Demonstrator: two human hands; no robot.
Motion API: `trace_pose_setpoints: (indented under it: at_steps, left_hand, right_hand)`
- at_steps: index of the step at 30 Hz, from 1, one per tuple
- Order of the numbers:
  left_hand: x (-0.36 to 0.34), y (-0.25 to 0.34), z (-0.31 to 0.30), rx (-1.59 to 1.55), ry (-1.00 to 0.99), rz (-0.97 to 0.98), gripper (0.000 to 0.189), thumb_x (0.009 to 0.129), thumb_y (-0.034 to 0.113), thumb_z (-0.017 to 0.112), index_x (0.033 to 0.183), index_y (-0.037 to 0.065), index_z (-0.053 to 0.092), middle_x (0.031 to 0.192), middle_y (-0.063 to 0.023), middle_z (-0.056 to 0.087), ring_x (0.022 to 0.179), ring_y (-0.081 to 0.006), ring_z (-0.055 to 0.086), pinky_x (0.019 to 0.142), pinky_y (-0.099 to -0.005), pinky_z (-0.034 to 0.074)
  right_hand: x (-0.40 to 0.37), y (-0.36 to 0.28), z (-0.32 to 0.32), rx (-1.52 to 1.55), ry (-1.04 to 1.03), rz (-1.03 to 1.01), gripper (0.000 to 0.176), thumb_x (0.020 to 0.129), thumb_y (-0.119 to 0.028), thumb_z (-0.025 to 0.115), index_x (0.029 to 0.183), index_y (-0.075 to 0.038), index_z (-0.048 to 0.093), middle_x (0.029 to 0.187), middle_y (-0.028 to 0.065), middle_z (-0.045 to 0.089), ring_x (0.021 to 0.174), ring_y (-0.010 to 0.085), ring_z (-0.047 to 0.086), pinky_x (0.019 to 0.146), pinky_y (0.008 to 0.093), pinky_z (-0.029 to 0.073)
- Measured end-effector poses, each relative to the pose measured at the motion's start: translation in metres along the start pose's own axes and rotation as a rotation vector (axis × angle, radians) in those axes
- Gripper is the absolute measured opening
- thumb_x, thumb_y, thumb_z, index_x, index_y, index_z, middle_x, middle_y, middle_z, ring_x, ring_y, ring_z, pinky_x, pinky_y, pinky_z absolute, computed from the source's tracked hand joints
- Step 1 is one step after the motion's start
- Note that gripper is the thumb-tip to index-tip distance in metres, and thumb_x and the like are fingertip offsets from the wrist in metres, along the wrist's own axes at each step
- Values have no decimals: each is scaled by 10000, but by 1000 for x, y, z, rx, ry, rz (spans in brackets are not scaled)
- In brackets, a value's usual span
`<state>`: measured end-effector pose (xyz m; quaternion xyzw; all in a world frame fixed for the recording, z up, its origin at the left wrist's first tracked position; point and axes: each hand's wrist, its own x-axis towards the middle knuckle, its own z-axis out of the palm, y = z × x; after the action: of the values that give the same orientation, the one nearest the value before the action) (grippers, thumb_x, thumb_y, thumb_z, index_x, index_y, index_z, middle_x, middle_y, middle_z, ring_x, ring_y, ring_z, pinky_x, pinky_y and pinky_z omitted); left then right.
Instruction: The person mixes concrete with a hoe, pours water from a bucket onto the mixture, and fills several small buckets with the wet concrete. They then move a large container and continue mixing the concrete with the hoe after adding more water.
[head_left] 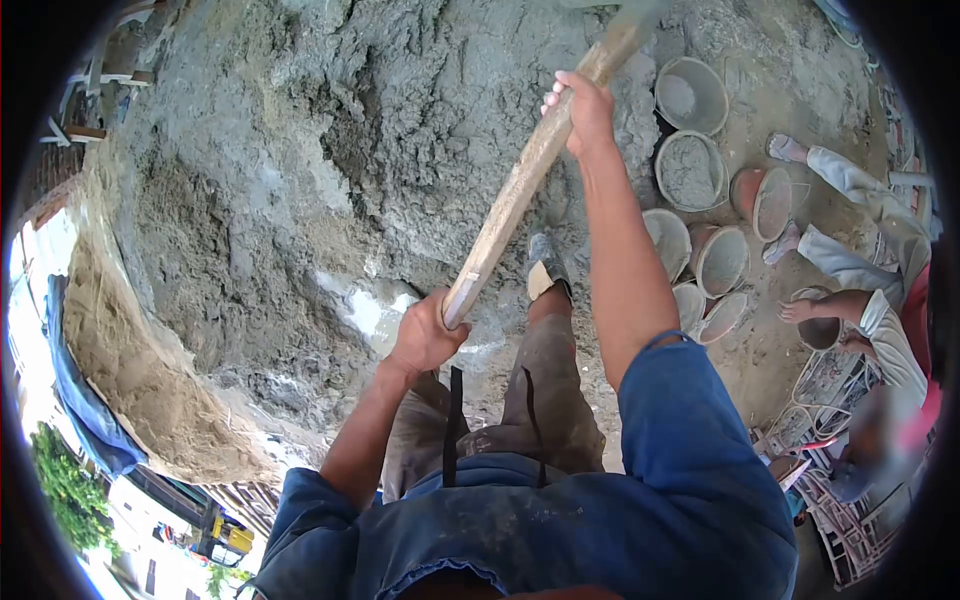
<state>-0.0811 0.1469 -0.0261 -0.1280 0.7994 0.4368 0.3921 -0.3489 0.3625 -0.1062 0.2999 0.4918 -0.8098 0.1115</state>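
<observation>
The left hand (425,338), just below the centre of the frame, has its grip closed tight round the butt end of a long wooden handle (520,180), fingers wrapped fully about it. The right hand (583,112), in the upper middle, is clamped on the same shaft well further up, arm stretched out straight. The handle runs on a slant from the lower hand up toward the top edge, where its working end passes out of sight, so the kind of blade cannot be told.

The shaft looks stiff, dry and rough-grained, dusted grey, so it should not slip easily. With a loaded head it is likely heavy at the far end and long in leverage. By that judgement the wide two-handed hold suits it: one hand at the butt to steer, the other far forward to carry the weight.

Under the handle lies a broad mass of wet grey mortar (330,150), lumpy and furrowed, which looks dense and clinging. A dusty boot (545,268) stands at its edge, between the two arms. A bank of brown sand (150,380) curves along the lower left. At the right, round pans (690,170) sit close together on the ground, some filled with grey mix, and a crouching co-worker's hand (798,311) rests beside one of them
</observation>
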Motion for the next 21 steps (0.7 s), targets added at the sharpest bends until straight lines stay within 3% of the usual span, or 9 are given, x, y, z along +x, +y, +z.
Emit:
trace_pose_setpoints:
  at_steps: [3, 4, 6, 9, 12, 14, 18, 20, 21]
  left_hand:
    - [-38, 0, -30, -59, 32, -262, 376, 710, 160, 687, 1043, 9, 597, 906, -249, 654, 889, -408, 645, 788, -436, 505]
    - [-66, -5, -32, -105, 1, -348, 384, 707, 160, 676, 1047, 1, 595, 911, -253, 653, 892, -412, 643, 790, -437, 503]
    - [-121, -45, -25, -72, 9, -424, 405, 690, 166, 669, 1052, 0, 596, 926, -256, 652, 901, -411, 642, 797, -436, 500]
    - [-200, -87, -9, -29, -120, -407, 404, 684, 179, 665, 1059, 40, 607, 914, -253, 657, 890, -418, 642, 784, -452, 506]
    - [-216, -100, 8, -41, -143, -365, 375, 692, 182, 661, 1048, 76, 614, 887, -238, 661, 882, -423, 639, 768, -472, 509]
    - [-198, -105, 23, -33, -133, -246, 318, 704, 176, 655, 1007, 92, 611, 868, -226, 662, 876, -426, 635, 759, -488, 508]
    - [-49, -67, 32, -93, -64, 96, 265, 709, 123, 638, 957, 51, 580, 830, -236, 641, 841, -456, 611, 745, -492, 500]
    - [-7, -46, 30, -142, -59, 98, 296, 719, 133, 647, 979, 18, 564, 850, -251, 631, 872, -442, 620, 770, -475, 495]
    - [-21, -35, 15, -139, -51, 97, 296, 719, 133, 647, 979, 18, 564, 850, -251, 631, 872, -442, 620, 770, -475, 495]
  right_hand:
    - [33, 141, 40, -38, -50, 335, 113, 780, -51, 631, 734, -34, 529, 606, 87, 545, 495, 206, 549, 486, 364, 481]
    - [6, 185, 48, -77, -28, 499, 101, 768, -40, 622, 726, -28, 531, 596, 93, 539, 482, 212, 544, 470, 378, 478]
    - [-66, 233, 45, -58, 7, 590, 65, 776, -55, 598, 756, -38, 539, 602, 75, 524, 509, 195, 543, 472, 357, 475]
    - [-161, 212, 24, -31, 99, 610, 89, 772, -70, 609, 759, -40, 526, 637, 66, 522, 496, 184, 531, 475, 365, 467]
    - [-204, 164, 5, -73, 141, 542, 104, 759, -55, 618, 762, -40, 515, 662, 70, 519, 498, 193, 525, 487, 376, 461]
    - [-190, 119, -6, -29, 227, 433, 175, 720, 7, 616, 804, -40, 469, 642, 66, 503, 475, 182, 513, 447, 362, 450]
    - [-70, 43, -26, -213, 253, 74, 117, 739, -31, 614, 713, -26, 500, 618, 63, 508, 482, 181, 525, 462, 348, 456]
    - [-12, 36, -29, -281, 278, 81, 98, 744, -22, 608, 707, -20, 518, 605, 60, 521, 486, 180, 533, 471, 347, 466]
    - [-7, 51, -27, -334, 280, 177, 88, 744, -18, 607, 712, -16, 524, 598, 64, 529, 487, 182, 537, 478, 346, 471]
